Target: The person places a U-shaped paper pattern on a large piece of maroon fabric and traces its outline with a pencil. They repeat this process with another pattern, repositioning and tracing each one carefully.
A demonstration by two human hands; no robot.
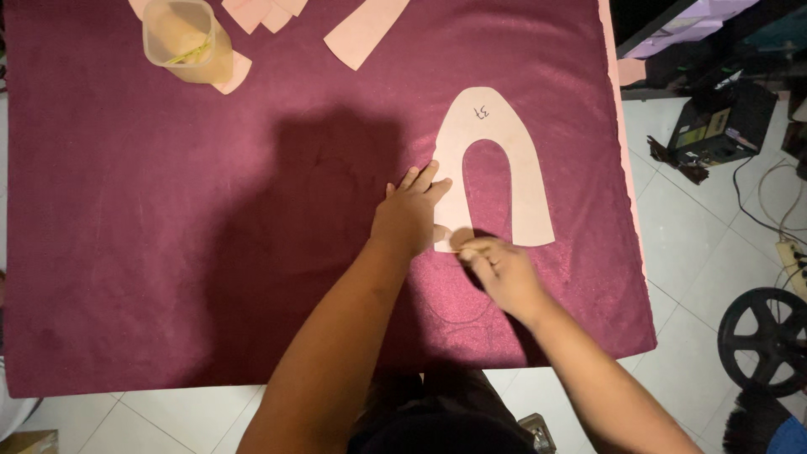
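Head view, only view: the pale pink horseshoe-shaped flat paper pattern piece [494, 160] lies flat on the dark maroon velvety fabric sheet [210, 210] that covers the table, right of centre, its rounded top pointing away from the person and its two legs pointing toward them. The left hand [409, 214] lies palm down with fingers spread, pressing the outer edge of the pattern's left leg; nothing is gripped, it is just pinning the piece flat. The right hand [498, 267] sits at the bottom end of that same left leg with fingers bunched as if pinching something thin, maybe a marking tool, but the tool itself is too small to see, so I cannot tell what it clasps. Judged handling: the pattern looks thin, light, semi-stiff like card, easy to bend or crease, and likely to slide little on the napped cloth but to lift at the edges; best held by flat pressure on a leg or taken by an outer edge, not by the thin leg tips. The fabric looks soft, limp, and it wrinkles. At the far edge sit a translucent plastic cup [181, 38] and more pale pink cut pattern pieces [366, 29], well apart from the hands. A white tiled floor [698, 244] lies to the right.
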